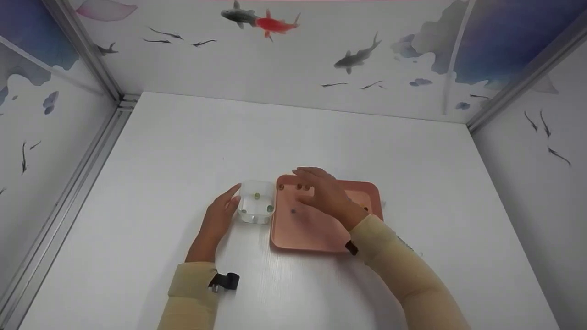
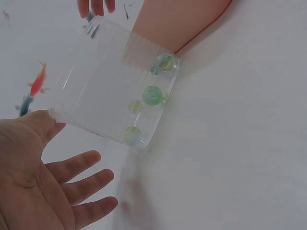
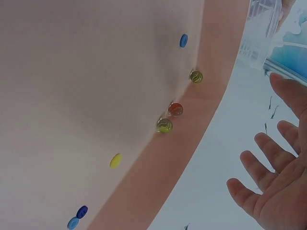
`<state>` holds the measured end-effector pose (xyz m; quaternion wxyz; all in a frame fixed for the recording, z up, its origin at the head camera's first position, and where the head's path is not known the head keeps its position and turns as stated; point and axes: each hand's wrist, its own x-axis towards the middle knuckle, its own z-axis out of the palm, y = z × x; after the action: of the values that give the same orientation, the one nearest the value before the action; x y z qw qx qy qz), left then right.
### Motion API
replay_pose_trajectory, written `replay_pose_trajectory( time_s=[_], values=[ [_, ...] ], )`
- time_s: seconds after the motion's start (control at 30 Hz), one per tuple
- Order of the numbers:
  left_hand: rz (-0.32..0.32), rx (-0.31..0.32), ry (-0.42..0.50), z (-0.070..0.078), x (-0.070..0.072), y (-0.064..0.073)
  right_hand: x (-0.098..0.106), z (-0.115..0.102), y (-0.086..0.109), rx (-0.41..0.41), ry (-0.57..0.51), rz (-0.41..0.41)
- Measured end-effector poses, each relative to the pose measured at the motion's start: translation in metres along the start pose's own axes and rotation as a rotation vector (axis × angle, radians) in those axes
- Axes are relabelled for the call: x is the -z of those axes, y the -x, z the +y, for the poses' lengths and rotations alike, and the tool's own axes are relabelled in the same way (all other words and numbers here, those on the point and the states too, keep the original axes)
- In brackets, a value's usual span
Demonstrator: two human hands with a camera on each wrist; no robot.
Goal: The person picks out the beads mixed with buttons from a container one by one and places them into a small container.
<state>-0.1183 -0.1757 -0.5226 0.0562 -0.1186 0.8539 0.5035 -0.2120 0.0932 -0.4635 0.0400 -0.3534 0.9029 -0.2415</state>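
Note:
A clear plastic box [image 1: 257, 219] with several green and yellow glass marbles [image 2: 153, 95] inside stands against the left side of a pink tray [image 1: 298, 240]. My left hand [image 1: 221, 217] is at the box's left side, its thumb by the rim and its other fingers loosely extended. Over the tray's upper middle, my right hand [image 1: 323, 195] has its fingers spread and nothing visible in them. Along the tray's edge lie a yellow-green marble [image 3: 196, 76], an orange marble [image 3: 175, 109] and another yellow-green marble [image 3: 164, 125].
Small flat buttons lie on the tray: a blue one [image 3: 183, 40], a yellow one [image 3: 115, 160], a dark blue one [image 3: 82, 212] and a light blue one [image 3: 73, 223]. Walls with painted fish [image 1: 277, 25] border the white table [image 1: 206, 137] at the back and sides.

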Motion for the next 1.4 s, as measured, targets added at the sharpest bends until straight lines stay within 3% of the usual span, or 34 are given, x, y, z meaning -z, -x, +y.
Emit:
replay_pose_trajectory(
  time_s=[0.37, 0.73, 0.93, 1.03, 1.4],
  values=[
    [-0.006, -0.016, 0.02, 0.002, 0.002, 0.002, -0.003, 0.012, -0.002, -0.082, -0.154, -0.019],
    [0.002, -0.003, -0.001, 0.002, 0.001, 0.001, -0.001, 0.015, -0.001, -0.203, -0.194, -0.066],
    [0.0, -0.003, -0.001, 0.001, 0.001, 0.0, 0.0, 0.018, -0.005, -0.23, -0.186, -0.088],
    [0.001, -0.002, 0.001, 0.001, 0.001, 0.0, 0.001, 0.02, -0.006, -0.253, -0.231, -0.092],
    [-0.005, -0.007, 0.005, 0.001, 0.001, 0.0, 0.001, 0.03, -0.005, -0.174, -0.344, 0.007]
  ],
)
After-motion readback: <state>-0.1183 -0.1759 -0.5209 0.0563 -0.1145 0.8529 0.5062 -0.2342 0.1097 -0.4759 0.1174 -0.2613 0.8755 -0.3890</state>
